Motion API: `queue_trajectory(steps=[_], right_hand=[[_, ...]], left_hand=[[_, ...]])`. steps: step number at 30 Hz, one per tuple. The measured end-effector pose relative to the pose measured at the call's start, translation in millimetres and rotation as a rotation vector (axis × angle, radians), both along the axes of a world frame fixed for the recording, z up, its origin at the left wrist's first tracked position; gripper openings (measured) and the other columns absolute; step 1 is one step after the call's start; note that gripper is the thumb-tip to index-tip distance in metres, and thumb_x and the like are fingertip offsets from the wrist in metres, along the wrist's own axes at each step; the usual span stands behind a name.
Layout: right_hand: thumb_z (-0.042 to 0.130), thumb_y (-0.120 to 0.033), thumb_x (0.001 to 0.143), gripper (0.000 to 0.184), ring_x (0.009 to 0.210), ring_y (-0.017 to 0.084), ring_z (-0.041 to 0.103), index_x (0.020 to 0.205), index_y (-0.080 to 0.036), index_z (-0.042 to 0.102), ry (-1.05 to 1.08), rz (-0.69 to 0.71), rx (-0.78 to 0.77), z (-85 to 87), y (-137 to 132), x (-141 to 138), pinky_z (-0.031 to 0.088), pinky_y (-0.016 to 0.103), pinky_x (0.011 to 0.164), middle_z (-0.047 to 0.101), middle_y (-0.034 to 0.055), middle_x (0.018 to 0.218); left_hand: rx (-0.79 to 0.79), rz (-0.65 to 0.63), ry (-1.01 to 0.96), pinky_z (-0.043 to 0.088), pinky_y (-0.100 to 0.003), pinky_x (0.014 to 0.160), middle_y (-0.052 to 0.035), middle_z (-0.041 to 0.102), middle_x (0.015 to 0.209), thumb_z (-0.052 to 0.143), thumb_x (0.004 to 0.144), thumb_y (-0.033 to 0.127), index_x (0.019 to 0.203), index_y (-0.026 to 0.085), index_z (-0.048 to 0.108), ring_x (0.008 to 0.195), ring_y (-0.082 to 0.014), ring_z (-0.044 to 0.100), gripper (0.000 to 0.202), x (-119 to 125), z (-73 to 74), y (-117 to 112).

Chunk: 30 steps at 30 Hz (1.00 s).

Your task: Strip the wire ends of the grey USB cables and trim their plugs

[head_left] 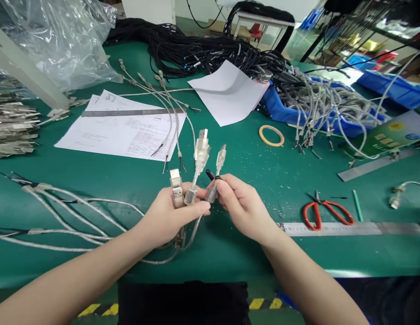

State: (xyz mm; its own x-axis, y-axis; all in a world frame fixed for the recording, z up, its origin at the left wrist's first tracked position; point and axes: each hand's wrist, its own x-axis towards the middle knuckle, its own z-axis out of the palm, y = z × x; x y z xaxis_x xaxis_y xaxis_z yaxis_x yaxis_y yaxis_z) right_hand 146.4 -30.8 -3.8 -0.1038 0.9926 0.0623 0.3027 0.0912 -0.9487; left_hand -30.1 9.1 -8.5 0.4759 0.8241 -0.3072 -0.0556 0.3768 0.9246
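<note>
Gripping a small bunch of translucent USB cables (183,198), the left hand (169,216) is clenching them just below their moulded plugs, which are standing upright above the green bench mat (230,180). The right hand (240,205) is pinching one more USB plug (219,164) by its collar, with a short black piece, too small to identify, showing at the fingertips. These cables are looking light and floppy, their leads drooping off to the left, so the stiff plug mouldings are likely the surest place to grip; the smooth jacket may be slipping otherwise. Further out, red-handled scissors (327,212) are lying beside a steel ruler (352,229), a tape ring (271,135) sits behind, and printed sheets (122,131) are lying at the back left.
</note>
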Motion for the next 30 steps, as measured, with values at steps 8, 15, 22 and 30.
queue_trajectory(steps=[8, 15, 22, 30], right_hand=[[0.067, -0.042, 0.086, 0.026, 0.042, 0.004, 0.019, 0.087, -0.016, 0.062, 0.656, -0.088, -0.244, -6.1, 8.9, -2.7, 0.013, 0.021, 0.039, 0.030, -0.0102, 0.052], [0.068, -0.045, 0.085, 0.032, 0.045, 0.004, 0.025, 0.076, -0.018, 0.055, 0.508, -0.163, -0.133, -11.6, 7.3, -1.4, 0.020, 0.022, 0.041, 0.037, -0.0078, 0.057], [0.040, -0.039, 0.101, 0.036, 0.066, 0.012, 0.051, 0.130, -0.018, 0.043, 0.062, 0.164, -0.134, 9.2, -7.6, 4.0, 0.042, 0.027, 0.065, 0.057, -0.0010, 0.074], [0.047, -0.043, 0.098, 0.029, 0.049, 0.008, 0.030, 0.100, -0.017, 0.061, 0.255, 0.010, -0.139, 4.8, 0.1, 8.5, 0.026, 0.024, 0.046, 0.038, -0.0061, 0.060]], left_hand=[[-0.114, -0.131, -0.074, 0.036, -0.021, 0.051, -0.0005, 0.066, 0.063, 0.074, 0.080, 0.030, 0.084, 0.017, 0.068, 0.053, -0.0098, 0.048, 0.014, 1.8, 0.4, 2.7], [-0.144, -0.080, -0.082, 0.038, -0.019, 0.051, -0.0010, 0.069, 0.060, 0.083, 0.069, 0.027, 0.081, 0.017, 0.068, 0.051, -0.0091, 0.052, 0.021, 3.2, 1.5, 1.5], [-0.062, 0.046, 0.003, 0.054, -0.025, 0.066, -0.0002, 0.072, 0.067, 0.088, 0.062, 0.021, 0.076, 0.017, 0.071, 0.068, -0.0164, 0.068, 0.022, 5.5, 1.0, -1.4], [-0.206, -0.077, -0.065, 0.041, -0.021, 0.052, -0.0038, 0.073, 0.063, 0.084, 0.068, 0.029, 0.078, 0.017, 0.071, 0.053, -0.0114, 0.057, 0.021, 3.5, 0.9, 2.6]])
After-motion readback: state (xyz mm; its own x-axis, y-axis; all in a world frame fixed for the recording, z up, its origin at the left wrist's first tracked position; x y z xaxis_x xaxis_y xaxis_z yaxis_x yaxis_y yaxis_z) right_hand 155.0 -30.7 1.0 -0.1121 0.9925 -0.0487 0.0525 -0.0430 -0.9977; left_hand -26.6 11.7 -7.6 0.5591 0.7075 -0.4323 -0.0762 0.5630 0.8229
